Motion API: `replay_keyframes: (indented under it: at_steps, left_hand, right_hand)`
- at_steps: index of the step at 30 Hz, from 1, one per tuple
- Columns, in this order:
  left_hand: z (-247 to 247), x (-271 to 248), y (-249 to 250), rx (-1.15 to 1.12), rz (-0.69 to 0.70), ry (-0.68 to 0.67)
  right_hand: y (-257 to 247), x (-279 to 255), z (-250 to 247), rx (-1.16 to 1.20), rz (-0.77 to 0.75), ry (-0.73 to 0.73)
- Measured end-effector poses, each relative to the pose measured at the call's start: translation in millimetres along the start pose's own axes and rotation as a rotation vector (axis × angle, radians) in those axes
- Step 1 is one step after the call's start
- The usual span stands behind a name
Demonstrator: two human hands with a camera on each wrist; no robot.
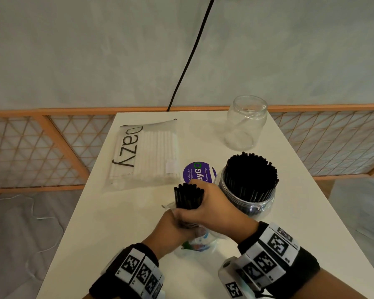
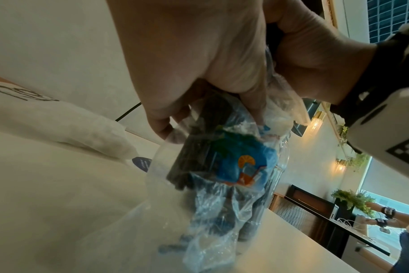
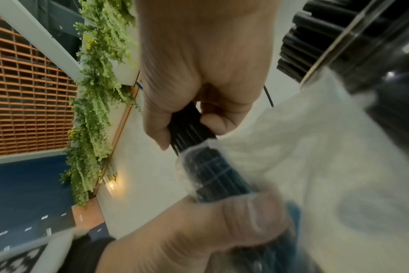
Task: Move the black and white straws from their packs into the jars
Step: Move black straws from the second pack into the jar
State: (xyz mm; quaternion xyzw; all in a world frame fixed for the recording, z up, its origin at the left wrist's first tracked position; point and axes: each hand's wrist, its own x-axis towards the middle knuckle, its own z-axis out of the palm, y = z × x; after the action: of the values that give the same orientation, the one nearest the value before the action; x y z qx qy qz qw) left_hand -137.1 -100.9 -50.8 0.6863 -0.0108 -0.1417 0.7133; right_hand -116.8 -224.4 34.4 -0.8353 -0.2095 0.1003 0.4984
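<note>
A bundle of black straws [image 1: 188, 196] stands upright over the table's middle, half out of a clear printed plastic pack [image 1: 195, 242]. My right hand [image 1: 205, 205] grips the bundle near its top, and the straws [image 3: 189, 129] show between its fingers. My left hand [image 1: 174, 226] holds the pack [image 2: 224, 171] around its upper part, just below the right hand. A jar packed with black straws [image 1: 249, 184] stands right beside the right hand. An empty clear jar [image 1: 245, 124] stands at the far right. The sealed pack of white straws [image 1: 145, 152] lies flat at the far left.
A round purple sticker [image 1: 198, 172] lies on the white table [image 1: 117, 234] between the white pack and the full jar. A black cable [image 1: 190, 55] runs down to the table's far edge. An orange lattice railing [image 1: 41, 147] lies beyond the table.
</note>
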Motion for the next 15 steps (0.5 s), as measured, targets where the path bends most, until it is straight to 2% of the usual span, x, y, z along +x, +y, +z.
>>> replay_keyframes:
  at_steps: [2,5,15]
  left_hand:
    - [1,2,-1,0.095,-0.001,0.035]
    - [4,3,7,0.102,0.008,0.063]
    - [7,1,6,0.104,0.022,0.037]
  right_hand:
    - [-3,0,-9,0.068,0.011,0.021]
    - [-4,-1,-23,0.133,0.065,0.032]
    - [0,-9,-30,0.090,0.096,-0.014]
